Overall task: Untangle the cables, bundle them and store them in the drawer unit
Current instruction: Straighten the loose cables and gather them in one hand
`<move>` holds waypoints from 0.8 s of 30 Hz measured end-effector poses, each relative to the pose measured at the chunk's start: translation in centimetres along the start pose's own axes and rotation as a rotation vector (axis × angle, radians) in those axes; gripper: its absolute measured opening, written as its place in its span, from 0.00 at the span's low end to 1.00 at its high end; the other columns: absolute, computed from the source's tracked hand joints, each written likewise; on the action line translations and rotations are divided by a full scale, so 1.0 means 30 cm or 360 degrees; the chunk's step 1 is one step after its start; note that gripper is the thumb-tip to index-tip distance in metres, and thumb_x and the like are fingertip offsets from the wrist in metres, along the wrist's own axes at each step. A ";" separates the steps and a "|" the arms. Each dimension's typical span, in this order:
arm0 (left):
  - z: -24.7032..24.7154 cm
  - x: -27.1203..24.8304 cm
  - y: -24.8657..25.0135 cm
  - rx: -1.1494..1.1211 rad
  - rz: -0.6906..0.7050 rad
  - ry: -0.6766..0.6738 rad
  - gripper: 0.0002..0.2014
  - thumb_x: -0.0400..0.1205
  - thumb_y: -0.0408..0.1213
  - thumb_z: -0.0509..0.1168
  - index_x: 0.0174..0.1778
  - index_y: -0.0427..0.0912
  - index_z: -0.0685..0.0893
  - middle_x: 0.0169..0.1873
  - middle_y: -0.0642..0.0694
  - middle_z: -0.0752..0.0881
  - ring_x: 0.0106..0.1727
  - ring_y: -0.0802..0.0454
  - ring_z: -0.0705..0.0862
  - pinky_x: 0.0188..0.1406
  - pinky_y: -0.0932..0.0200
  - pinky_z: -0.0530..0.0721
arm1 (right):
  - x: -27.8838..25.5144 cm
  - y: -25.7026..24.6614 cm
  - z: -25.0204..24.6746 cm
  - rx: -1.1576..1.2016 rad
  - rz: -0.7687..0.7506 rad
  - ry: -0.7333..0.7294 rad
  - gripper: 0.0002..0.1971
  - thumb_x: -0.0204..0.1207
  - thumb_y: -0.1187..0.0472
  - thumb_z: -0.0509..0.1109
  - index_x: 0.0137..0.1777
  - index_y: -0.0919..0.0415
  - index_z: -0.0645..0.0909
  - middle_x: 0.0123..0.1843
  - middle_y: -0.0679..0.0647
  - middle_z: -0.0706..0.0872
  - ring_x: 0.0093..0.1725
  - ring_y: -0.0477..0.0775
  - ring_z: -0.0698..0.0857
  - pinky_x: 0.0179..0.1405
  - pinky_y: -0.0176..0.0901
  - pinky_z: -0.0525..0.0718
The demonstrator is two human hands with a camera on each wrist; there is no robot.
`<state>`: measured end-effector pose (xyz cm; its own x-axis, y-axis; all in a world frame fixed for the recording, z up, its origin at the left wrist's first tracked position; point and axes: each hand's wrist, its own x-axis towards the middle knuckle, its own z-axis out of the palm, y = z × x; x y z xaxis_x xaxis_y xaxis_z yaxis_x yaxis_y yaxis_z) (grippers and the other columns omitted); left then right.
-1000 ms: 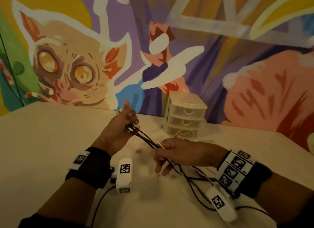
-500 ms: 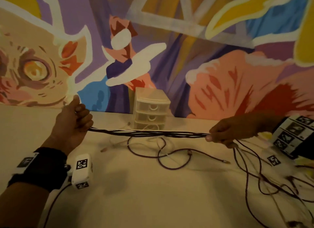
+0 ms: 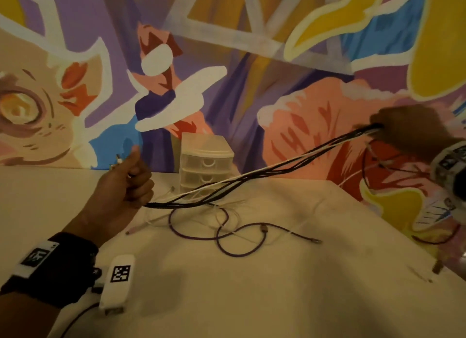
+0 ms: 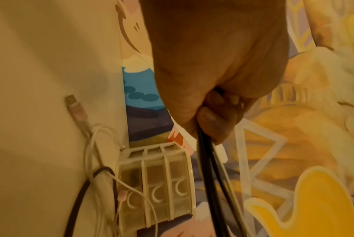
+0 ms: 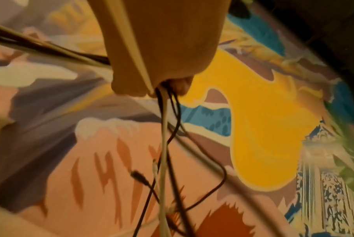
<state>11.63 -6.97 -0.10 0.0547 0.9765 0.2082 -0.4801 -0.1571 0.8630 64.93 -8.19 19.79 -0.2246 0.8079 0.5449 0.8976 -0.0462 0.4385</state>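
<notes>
Cables (image 3: 252,179) stretch between fists — left hand (image 3: 121,186) and right hand (image 3: 408,133) clench them; drawer unit (image 3: 205,166) closed.

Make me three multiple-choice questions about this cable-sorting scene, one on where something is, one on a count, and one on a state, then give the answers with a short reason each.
1. Where does the drawer unit stand?
A. at the back of the table against the painted wall
B. at the table's near edge
C. on the floor

2. How many drawers does it show?
A. one
B. three
C. five

3. How do the cables between the hands run?
A. coiled into a tight roll
B. stretched in the air from the left hand up to the right hand
C. lying flat, held by nobody

Answers: 1 A, it sits against the mural behind the loose purple cable. 2 B, three curved handles are stacked on its front. 3 B, each hand has its grip on one end of the strands, the right one higher.
</notes>
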 end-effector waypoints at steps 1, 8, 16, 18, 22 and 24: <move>-0.023 0.004 0.005 -0.0001 0.0024 0.0020 0.25 0.90 0.60 0.63 0.32 0.51 0.68 0.27 0.53 0.57 0.23 0.58 0.56 0.21 0.59 0.56 | -0.030 -0.010 0.075 0.0238 0.0059 -0.0242 0.27 0.78 0.29 0.68 0.42 0.54 0.89 0.34 0.56 0.88 0.32 0.62 0.87 0.34 0.53 0.89; -0.159 0.024 0.008 0.0034 0.0049 0.0175 0.26 0.88 0.62 0.65 0.30 0.52 0.68 0.24 0.55 0.58 0.19 0.58 0.57 0.15 0.60 0.58 | -0.196 -0.229 0.365 0.0578 -0.0106 -0.1648 0.30 0.62 0.21 0.80 0.53 0.42 0.90 0.53 0.43 0.91 0.55 0.51 0.89 0.60 0.50 0.89; -0.675 0.326 -0.065 -0.0613 0.0089 0.0204 0.25 0.97 0.48 0.51 0.37 0.38 0.71 0.26 0.48 0.53 0.25 0.63 0.49 0.45 0.69 0.58 | -0.226 -0.232 0.392 -0.0073 -0.0116 -0.0691 0.24 0.80 0.25 0.66 0.51 0.47 0.83 0.43 0.44 0.87 0.44 0.49 0.86 0.45 0.47 0.88; -0.543 0.186 -0.038 -0.0419 0.0163 0.0259 0.24 0.95 0.49 0.58 0.32 0.45 0.69 0.25 0.51 0.53 0.22 0.53 0.47 0.35 0.72 0.44 | -0.242 -0.205 0.415 -0.0052 0.0128 -0.0772 0.28 0.81 0.23 0.63 0.52 0.49 0.85 0.43 0.47 0.90 0.43 0.50 0.87 0.46 0.46 0.88; -0.213 0.062 0.065 -0.0119 0.0133 0.0292 0.27 0.90 0.62 0.61 0.27 0.54 0.68 0.19 0.54 0.59 0.21 0.53 0.51 0.11 0.61 0.58 | -0.256 -0.199 0.469 0.0722 0.0622 -0.1047 0.24 0.89 0.38 0.65 0.54 0.56 0.93 0.34 0.50 0.91 0.31 0.48 0.86 0.34 0.39 0.83; -0.202 0.041 0.065 -0.0074 0.0085 0.0332 0.27 0.90 0.61 0.61 0.28 0.53 0.67 0.20 0.55 0.59 0.19 0.55 0.54 0.12 0.62 0.58 | -0.245 -0.201 0.486 0.1073 0.0821 -0.1165 0.19 0.90 0.46 0.69 0.54 0.62 0.91 0.28 0.54 0.91 0.24 0.49 0.89 0.26 0.36 0.84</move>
<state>5.45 -5.19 -0.96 -0.1520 0.9771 0.1488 -0.5177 -0.2069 0.8302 66.69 -5.29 2.73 0.3115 0.9450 -0.0993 0.8907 -0.3268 -0.3159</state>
